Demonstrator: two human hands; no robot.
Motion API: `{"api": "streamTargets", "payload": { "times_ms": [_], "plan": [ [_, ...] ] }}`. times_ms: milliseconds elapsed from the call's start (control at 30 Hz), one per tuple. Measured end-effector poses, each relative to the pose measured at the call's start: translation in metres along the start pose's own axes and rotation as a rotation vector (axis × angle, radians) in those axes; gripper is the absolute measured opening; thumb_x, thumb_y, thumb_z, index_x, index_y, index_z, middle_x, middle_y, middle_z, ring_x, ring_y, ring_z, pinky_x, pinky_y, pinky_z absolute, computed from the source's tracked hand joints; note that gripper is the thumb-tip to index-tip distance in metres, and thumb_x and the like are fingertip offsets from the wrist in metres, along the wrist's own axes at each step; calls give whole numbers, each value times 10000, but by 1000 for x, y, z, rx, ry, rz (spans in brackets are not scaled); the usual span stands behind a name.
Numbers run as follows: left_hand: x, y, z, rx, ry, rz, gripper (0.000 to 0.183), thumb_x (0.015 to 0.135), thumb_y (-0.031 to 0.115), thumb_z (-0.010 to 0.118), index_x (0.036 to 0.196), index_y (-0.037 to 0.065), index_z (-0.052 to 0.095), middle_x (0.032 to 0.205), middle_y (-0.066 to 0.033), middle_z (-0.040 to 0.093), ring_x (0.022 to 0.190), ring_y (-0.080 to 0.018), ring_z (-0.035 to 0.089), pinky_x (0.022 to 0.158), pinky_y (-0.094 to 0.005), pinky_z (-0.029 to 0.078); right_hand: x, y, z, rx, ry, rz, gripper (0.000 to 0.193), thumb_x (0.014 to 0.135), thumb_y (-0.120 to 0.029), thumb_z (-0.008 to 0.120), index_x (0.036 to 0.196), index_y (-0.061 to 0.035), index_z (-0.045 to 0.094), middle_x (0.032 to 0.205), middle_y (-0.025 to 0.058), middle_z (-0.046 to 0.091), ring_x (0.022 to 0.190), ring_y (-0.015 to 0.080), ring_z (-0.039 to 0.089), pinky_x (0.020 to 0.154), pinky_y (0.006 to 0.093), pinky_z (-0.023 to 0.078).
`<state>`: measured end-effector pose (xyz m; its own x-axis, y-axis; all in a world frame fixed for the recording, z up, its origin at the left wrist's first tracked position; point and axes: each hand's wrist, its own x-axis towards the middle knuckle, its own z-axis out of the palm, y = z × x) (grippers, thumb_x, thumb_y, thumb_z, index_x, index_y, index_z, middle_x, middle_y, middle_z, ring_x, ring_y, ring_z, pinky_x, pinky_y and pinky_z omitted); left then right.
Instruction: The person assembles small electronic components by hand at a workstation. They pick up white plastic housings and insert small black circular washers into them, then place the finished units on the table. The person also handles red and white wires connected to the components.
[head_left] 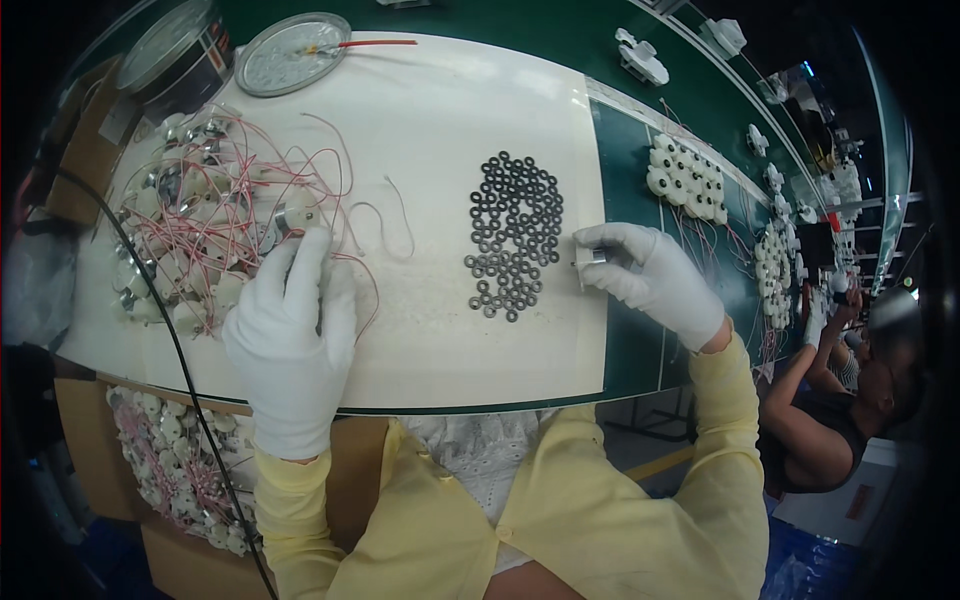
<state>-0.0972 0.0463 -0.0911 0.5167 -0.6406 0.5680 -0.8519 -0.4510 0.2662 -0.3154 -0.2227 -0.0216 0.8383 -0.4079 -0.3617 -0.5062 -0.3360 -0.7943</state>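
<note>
My right hand (655, 280), in a white glove, pinches a small silver-and-white motor (592, 257) between thumb and fingers, over the right edge of the white board. My left hand (295, 340), also gloved, lies at the near side of a pile of motors (185, 230) with tangled pink wires. Its fingers are apart, and the fingertips reach a silver motor (298, 213) at the pile's right edge; I see no grip on it. Between my hands, nearer the right one, many small dark rings (515, 215) lie flat in a cluster on the board.
A round metal lid (290, 55) with a red-handled tool and a bucket (175, 60) stand at the far left. A box of wired motors (170, 455) sits below the table's left. Rows of white parts (687, 180) lie on the green surface; a co-worker (820, 420) is at right.
</note>
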Motion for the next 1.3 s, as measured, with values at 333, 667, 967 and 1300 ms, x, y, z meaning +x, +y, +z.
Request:
{"api": "streamTargets", "payload": {
  "times_ms": [333,667,967,1300],
  "plan": [
    [-2,-3,-3,-72,-69,-46,444,808,236,801,1222,139,675,860,-34,608,702,-268,570,592,-416,428,15,-6,0,-388,35,-379,307,919,-60,690,1213,13,644,933,102,712,819,234,709,759,317,563],
    [-3,-4,-2,-54,-44,-23,499,781,214,816,1250,157,658,856,-20,595,703,-257,565,594,-409,418,11,-6,31,-487,247,-298,217,909,-120,704,1090,-5,670,849,93,771,744,289,745,684,362,575],
    [-2,-4,-3,-81,-57,-29,495,783,195,814,1249,151,656,843,-20,592,698,-258,565,589,-407,426,-9,-25,41,-734,317,-289,233,832,-189,821,955,-42,688,695,93,714,562,265,679,576,358,538],
    [-1,-2,-3,-80,-70,-40,422,816,202,805,1213,139,675,839,8,623,706,-245,579,602,-403,445,-13,-15,44,-891,309,-400,219,860,-256,798,978,-97,706,630,91,651,525,325,620,539,406,488]
  ]
}}
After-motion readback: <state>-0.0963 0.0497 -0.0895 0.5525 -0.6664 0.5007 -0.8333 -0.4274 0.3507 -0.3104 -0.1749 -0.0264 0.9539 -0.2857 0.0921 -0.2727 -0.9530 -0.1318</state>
